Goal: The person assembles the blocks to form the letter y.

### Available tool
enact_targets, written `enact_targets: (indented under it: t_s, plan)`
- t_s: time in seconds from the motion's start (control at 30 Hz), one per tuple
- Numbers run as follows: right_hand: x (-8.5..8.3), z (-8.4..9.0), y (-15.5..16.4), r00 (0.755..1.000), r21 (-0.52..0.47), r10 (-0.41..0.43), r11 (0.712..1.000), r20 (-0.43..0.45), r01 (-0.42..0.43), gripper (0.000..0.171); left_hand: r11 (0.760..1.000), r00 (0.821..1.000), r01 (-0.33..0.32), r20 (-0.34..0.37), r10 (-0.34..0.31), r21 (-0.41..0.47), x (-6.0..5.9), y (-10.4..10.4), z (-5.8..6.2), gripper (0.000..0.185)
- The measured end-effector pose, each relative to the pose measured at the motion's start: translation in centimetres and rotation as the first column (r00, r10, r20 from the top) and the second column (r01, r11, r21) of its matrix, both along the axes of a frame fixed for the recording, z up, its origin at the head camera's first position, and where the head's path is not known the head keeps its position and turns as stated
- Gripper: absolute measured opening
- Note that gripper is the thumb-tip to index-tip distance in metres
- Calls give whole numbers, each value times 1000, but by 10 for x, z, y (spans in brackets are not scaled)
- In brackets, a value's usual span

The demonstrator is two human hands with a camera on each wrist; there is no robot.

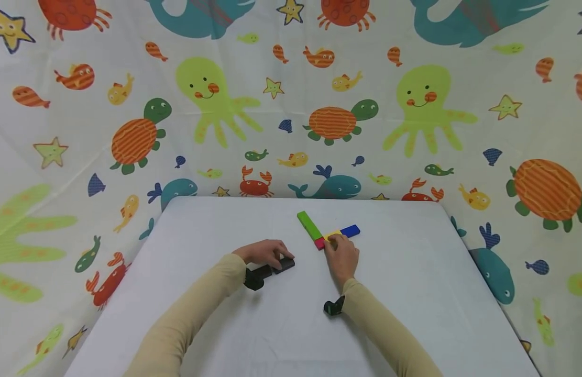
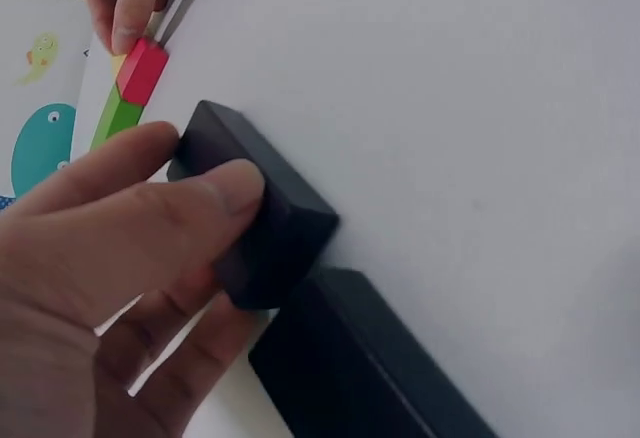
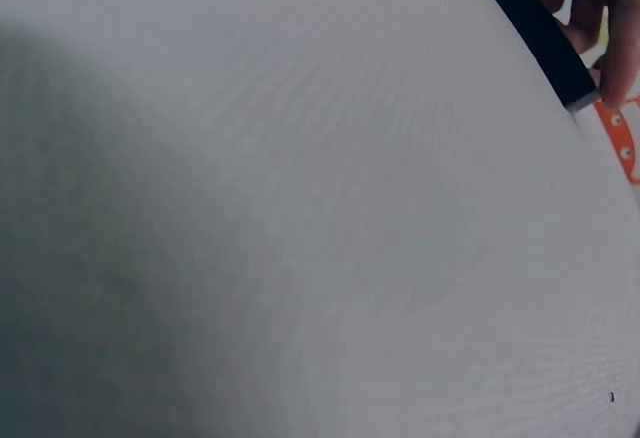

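My left hand (image 1: 267, 252) pinches a black block (image 2: 290, 223) between thumb and fingers, low over the white table. A second black block (image 2: 365, 368) lies close against its near end. Farther right, my right hand (image 1: 342, 259) holds a yellow block (image 1: 332, 233) with its fingertips, which partly cover it. A red block (image 1: 319, 244) sits at the corner, touching the green block (image 1: 309, 225) and the yellow one. Beyond the yellow one lies a blue block (image 1: 350, 230). The right wrist view catches only fingers and a dark bar (image 3: 535, 33) at its upper right.
The white table (image 1: 413, 272) ends at a back edge, where a cloth (image 1: 291, 136) printed with sea animals hangs. Black wrist cameras (image 1: 334, 306) are strapped at both wrists.
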State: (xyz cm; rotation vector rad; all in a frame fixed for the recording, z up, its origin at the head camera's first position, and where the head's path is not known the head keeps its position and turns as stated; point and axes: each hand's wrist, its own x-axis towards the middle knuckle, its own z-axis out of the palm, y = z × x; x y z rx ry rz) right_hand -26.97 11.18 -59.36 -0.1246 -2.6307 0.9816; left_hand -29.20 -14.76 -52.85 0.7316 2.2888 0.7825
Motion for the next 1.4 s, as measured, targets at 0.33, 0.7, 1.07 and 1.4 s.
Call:
enact_targets:
  t_s: [0.33,0.7,1.07,1.4]
  plan:
    - [-2,1,-1,1000,8,3,1000,13,-3,27,991,982,-115,-144,124,66,2,22,-8,40]
    - [0,5,-1,1000,11,1,1000,-6,-1,26,998,996,-52,-74,54,38,0,23,-5,58]
    - [1,3,-1,1000,10,-5,1000,0,5,26,998,998,-26,-47,28,62,3,31,-4,56]
    - [2,3,-1,1000,8,-9,1000,-6,9,24,999,999,-33,-40,34,28,3,34,-7,53]
